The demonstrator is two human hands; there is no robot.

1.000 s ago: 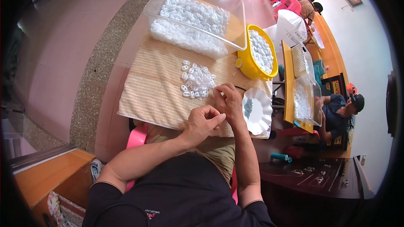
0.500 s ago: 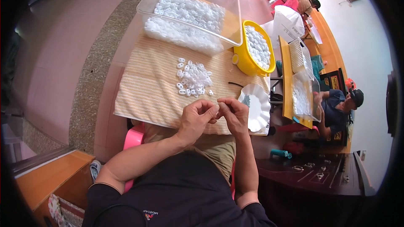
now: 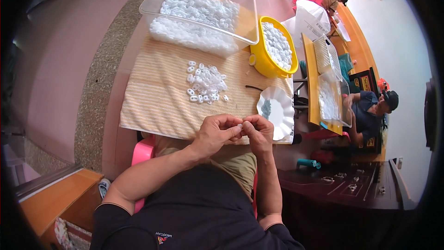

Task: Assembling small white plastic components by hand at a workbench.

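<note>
Now both hands, left [image 3: 216,135] and right [image 3: 259,132], have met, pinching one small white piece [image 3: 239,126] together.

A small hand-assembly workshop is showing here: beyond the fingers [image 3: 238,127] a clear bin [image 3: 203,11] and a yellow tub [image 3: 273,51] are holding heaps of small white plastic parts, while to their right another worker [image 3: 370,111] is sitting at a neighbouring wooden table [image 3: 311,83].
</note>
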